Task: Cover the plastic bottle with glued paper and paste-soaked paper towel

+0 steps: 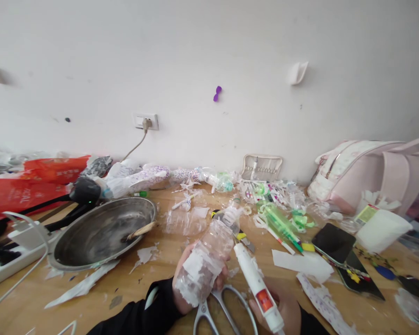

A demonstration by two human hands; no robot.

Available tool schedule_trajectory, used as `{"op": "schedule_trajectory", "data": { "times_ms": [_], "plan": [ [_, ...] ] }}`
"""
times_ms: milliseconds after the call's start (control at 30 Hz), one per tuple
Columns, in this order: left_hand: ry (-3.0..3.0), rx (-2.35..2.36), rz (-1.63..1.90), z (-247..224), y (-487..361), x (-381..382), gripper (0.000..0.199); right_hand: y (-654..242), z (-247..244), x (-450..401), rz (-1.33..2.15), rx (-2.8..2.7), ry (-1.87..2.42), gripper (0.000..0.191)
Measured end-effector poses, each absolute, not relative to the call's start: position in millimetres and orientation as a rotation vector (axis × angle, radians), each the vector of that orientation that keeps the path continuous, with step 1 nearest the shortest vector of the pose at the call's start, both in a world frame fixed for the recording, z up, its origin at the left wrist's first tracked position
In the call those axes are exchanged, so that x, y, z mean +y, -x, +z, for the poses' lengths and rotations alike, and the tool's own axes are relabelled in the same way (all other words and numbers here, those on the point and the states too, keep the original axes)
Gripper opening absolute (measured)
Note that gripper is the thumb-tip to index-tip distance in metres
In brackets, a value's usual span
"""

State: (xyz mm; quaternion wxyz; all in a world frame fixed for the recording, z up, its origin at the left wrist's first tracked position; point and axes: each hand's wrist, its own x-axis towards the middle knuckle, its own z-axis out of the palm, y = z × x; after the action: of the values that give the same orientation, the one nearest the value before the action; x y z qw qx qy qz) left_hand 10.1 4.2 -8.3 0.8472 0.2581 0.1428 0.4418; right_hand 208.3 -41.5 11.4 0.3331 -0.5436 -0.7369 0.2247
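My left hand (184, 272) is wrapped round a clear plastic bottle (214, 246), which leans up and to the right. Torn white paper covers part of the bottle's lower side. In my right hand (281, 302) is a pen-shaped white hot glue gun (254, 284) with a red switch. Its tip points up at the bottle's right side; whether it touches the plastic I cannot tell. Just below the bottle, between my hands, lies a pair of grey-handled scissors (225, 309). My right fingers are partly hidden behind the glue gun.
A metal basin (104, 232) with a wooden-handled brush (139, 231) stands left. Green plastic bottle pieces (281, 223) and scraps lie at centre right. Further right are a phone (333, 242), a white cup (384, 230) and a pink bag (356, 172). A power strip (12, 267) sits far left.
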Motion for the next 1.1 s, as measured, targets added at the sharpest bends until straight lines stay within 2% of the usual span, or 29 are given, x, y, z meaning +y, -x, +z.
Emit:
{"op": "schedule_trajectory", "data": {
  "times_ms": [333, 567, 1100],
  "plan": [
    [-0.535, 0.353, 0.984, 1.2, -13.9, 0.3, 0.067, -203.1, 8.8, -42.7, 0.497, -1.872, 1.514, 0.015],
    [-0.519, 0.360, 0.991, 0.2, -16.1, -0.3, 0.066, -204.9, -9.8, -44.8, 0.438, -1.709, 1.522, 0.010],
    [-0.518, 0.255, 0.871, -4.5, -8.9, 2.8, 0.069, -205.2, -1.8, -45.3, 0.561, -1.816, 1.506, 0.012]
  ]
}}
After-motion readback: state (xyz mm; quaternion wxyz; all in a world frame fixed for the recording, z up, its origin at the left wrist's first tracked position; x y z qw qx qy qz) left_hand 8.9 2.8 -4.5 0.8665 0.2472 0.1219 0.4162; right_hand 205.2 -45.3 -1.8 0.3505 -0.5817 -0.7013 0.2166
